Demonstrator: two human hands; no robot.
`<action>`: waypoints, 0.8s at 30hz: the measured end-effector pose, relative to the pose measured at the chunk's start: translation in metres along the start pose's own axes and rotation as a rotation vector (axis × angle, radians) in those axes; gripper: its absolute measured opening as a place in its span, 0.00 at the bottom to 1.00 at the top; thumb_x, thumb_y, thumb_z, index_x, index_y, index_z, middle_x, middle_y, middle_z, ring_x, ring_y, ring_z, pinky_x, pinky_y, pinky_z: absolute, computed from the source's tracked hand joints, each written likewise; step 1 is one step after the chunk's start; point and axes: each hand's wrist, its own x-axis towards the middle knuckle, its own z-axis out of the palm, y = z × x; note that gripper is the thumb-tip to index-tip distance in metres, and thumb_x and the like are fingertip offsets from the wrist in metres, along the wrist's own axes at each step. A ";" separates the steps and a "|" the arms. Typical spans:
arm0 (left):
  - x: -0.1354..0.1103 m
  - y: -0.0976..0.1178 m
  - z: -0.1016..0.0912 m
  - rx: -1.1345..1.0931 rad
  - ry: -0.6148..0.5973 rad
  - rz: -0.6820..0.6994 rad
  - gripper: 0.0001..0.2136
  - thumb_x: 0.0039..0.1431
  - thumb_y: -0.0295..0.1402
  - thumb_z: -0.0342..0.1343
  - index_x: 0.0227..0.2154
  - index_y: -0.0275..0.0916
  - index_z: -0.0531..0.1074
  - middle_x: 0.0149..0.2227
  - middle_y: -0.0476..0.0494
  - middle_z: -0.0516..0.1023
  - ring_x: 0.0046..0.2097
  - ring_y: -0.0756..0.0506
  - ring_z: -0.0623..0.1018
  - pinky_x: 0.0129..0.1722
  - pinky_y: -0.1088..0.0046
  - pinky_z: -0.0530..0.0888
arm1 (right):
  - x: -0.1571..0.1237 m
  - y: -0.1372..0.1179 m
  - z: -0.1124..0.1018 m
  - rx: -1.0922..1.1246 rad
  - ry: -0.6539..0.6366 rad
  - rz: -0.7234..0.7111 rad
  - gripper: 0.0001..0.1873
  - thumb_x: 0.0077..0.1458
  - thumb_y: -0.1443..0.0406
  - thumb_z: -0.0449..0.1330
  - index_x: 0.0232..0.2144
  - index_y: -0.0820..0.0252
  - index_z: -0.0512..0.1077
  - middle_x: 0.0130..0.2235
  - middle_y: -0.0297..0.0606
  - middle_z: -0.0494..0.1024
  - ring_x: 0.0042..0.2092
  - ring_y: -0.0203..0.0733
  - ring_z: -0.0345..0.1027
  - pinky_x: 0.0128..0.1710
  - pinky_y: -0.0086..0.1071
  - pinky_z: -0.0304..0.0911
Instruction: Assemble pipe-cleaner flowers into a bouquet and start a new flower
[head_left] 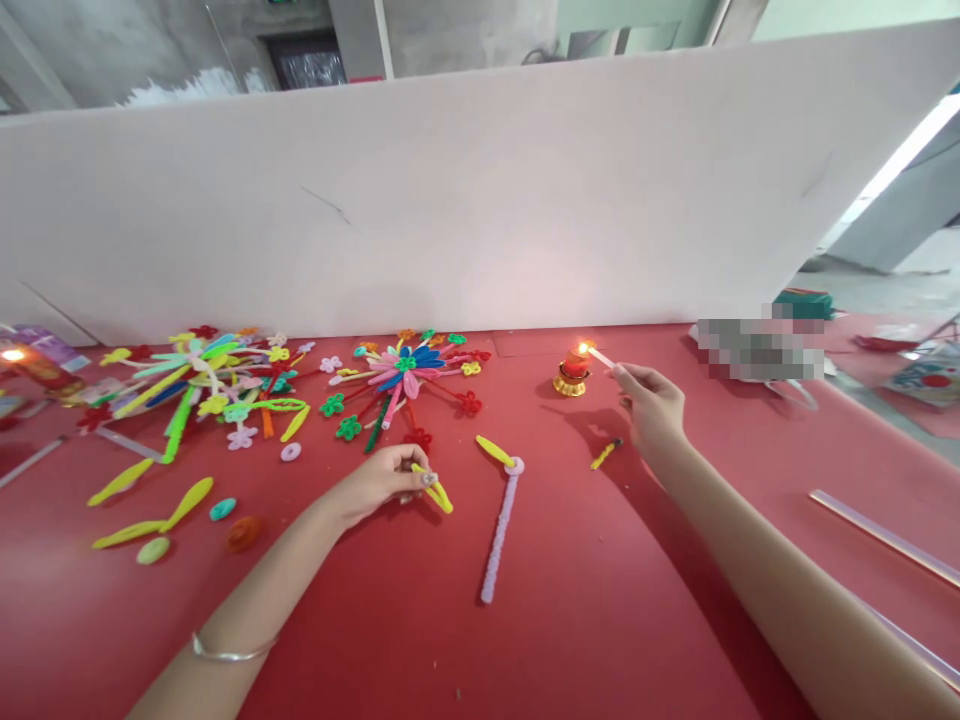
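Between the fingers of my left hand (391,476) is a folded yellow pipe-cleaner leaf (442,498), held just above the red table. My right hand (654,408) pinches a short whitish glue stick (602,357), its tip at the flame of a red candle (576,368) in a gold holder. Between my hands lies a lavender twisted stem (499,540) with a ring at its top and one yellow leaf (493,450) beside the ring. A small yellow piece with a dark end (606,454) rests below the candle.
Colourful pipe-cleaner flower assemblies (409,370) stand along the white board (450,220). Loose yellow leaves (187,502) and small coils (244,533) lie at left, near another lit candle (45,370). Long clear glue sticks (885,535) lie at right, below a partly blurred bag (750,350).
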 end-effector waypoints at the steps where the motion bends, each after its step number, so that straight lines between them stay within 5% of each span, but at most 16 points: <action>1: 0.000 -0.002 -0.001 -0.007 -0.024 -0.011 0.13 0.44 0.34 0.65 0.24 0.35 0.65 0.21 0.51 0.69 0.22 0.55 0.67 0.22 0.80 0.61 | 0.002 0.002 0.003 0.021 -0.012 0.004 0.15 0.35 0.57 0.68 0.27 0.60 0.75 0.30 0.36 0.76 0.23 0.29 0.57 0.22 0.27 0.53; 7: 0.000 -0.006 -0.021 -0.261 -0.106 -0.053 0.13 0.45 0.29 0.65 0.23 0.35 0.63 0.28 0.50 0.72 0.28 0.53 0.71 0.30 0.78 0.66 | 0.008 0.016 0.006 0.057 -0.061 0.045 0.16 0.33 0.57 0.69 0.24 0.60 0.74 0.28 0.35 0.77 0.22 0.29 0.56 0.20 0.27 0.51; 13: 0.002 -0.007 -0.021 -0.327 -0.103 -0.038 0.14 0.44 0.27 0.65 0.22 0.35 0.61 0.29 0.51 0.70 0.28 0.55 0.71 0.31 0.79 0.67 | 0.015 0.020 0.002 0.148 -0.097 0.055 0.15 0.32 0.58 0.70 0.23 0.60 0.73 0.28 0.34 0.77 0.21 0.27 0.53 0.19 0.27 0.51; 24: 0.003 -0.009 -0.021 -0.317 -0.115 -0.036 0.14 0.44 0.27 0.65 0.21 0.35 0.61 0.30 0.50 0.70 0.29 0.55 0.72 0.31 0.78 0.68 | 0.029 0.023 -0.002 0.197 -0.159 0.181 0.19 0.27 0.56 0.72 0.21 0.59 0.72 0.23 0.31 0.71 0.25 0.33 0.66 0.28 0.31 0.66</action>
